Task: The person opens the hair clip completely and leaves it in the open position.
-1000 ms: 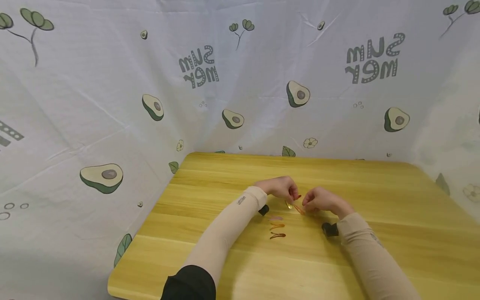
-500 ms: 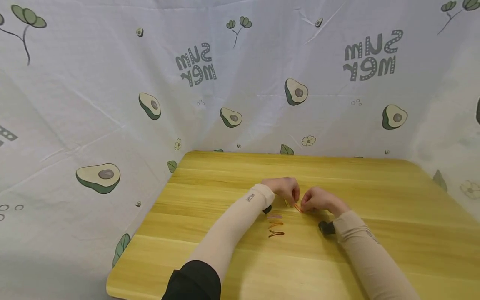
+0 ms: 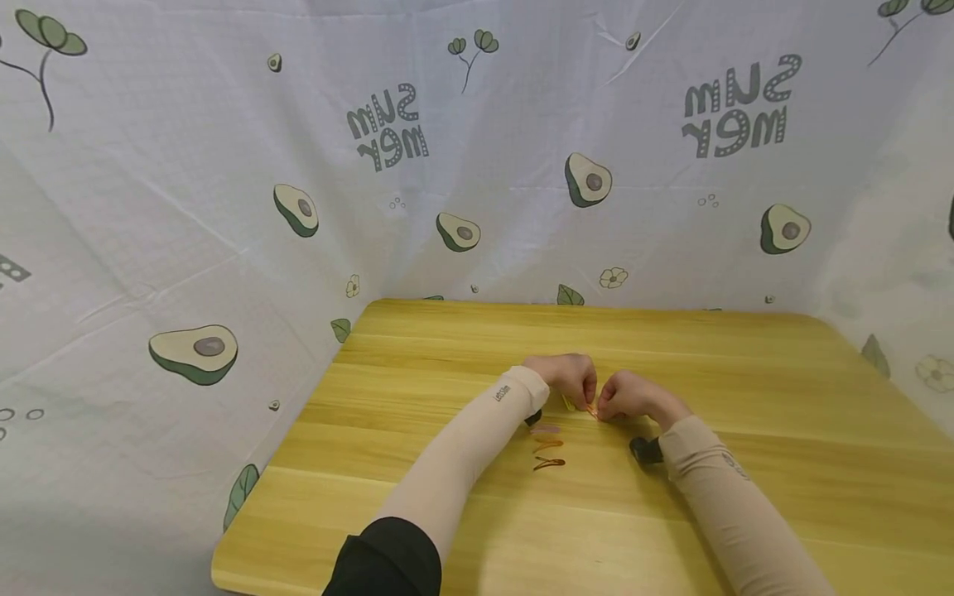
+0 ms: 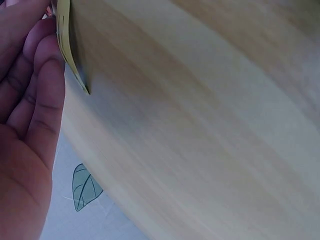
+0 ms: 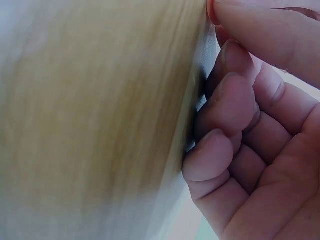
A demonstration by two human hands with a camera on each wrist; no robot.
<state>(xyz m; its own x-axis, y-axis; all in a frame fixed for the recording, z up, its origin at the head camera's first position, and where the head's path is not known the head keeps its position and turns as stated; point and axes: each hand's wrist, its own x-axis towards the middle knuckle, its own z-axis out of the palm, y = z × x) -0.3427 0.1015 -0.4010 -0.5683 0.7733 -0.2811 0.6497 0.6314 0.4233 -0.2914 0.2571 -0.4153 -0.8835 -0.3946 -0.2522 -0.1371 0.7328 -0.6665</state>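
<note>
Near the middle of the wooden table, my left hand (image 3: 572,378) and right hand (image 3: 629,395) meet over an orange hair clip (image 3: 592,411). Each pinches it between thumb and fingers; the fingertips hide most of it. In the right wrist view, a sliver of the orange clip (image 5: 211,11) shows at the thumb tip. A yellow hair clip (image 4: 65,45) stands out beside the left fingers; whether they touch it I cannot tell. Closer to me lie a pink hair clip (image 3: 546,430), an amber one (image 3: 548,444) and a brown one (image 3: 550,463), roughly in a column.
The wooden table (image 3: 462,356) reaches back to a white curtain (image 3: 507,165) printed with avocados and leaves, which also hangs along both sides. A dark wrist camera (image 3: 645,451) sits low by the right wrist.
My left hand has shifted slightly right and down onto the orange clip, nearer the right hand. A red clip visible at its fingers one second ago is now out of sight.
</note>
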